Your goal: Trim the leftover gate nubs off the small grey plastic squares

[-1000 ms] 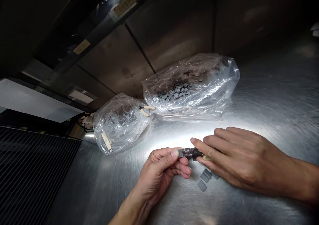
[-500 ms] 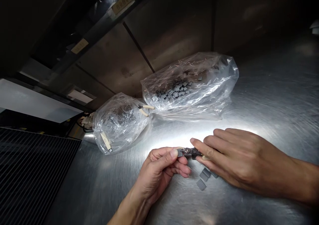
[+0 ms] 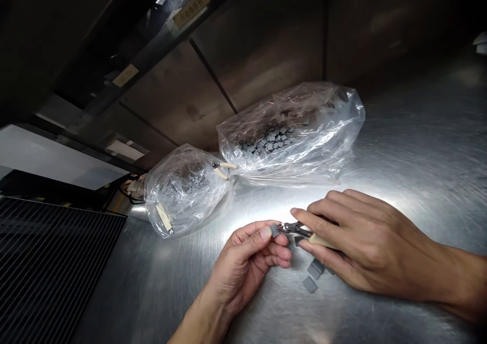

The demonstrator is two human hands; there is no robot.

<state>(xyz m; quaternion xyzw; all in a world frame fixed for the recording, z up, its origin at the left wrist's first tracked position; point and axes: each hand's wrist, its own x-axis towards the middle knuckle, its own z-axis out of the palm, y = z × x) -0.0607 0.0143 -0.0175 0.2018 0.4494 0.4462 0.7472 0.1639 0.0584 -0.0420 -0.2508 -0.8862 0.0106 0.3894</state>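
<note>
A small grey square chip (image 3: 274,231) is pinched between the thumb and curled fingers (image 3: 277,252) of the left hand (image 3: 243,265), wrist raised from below. Steel-nosed, cream-handled pliers (image 3: 294,228) are gripped by the closed fingers (image 3: 319,217) of the right hand (image 3: 365,245), tips at the chip's edge. Loose grey chips (image 3: 310,278) lie on the brushed-steel table (image 3: 152,283); clear plastic bags of chips (image 3: 289,136) rest beyond.

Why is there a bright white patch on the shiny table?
In the head view, light glares off the brushed steel table in a white streak beside the left hand and right hand; the clear plastic bag gleams too, while the upper left falls into dark shadow.
</note>
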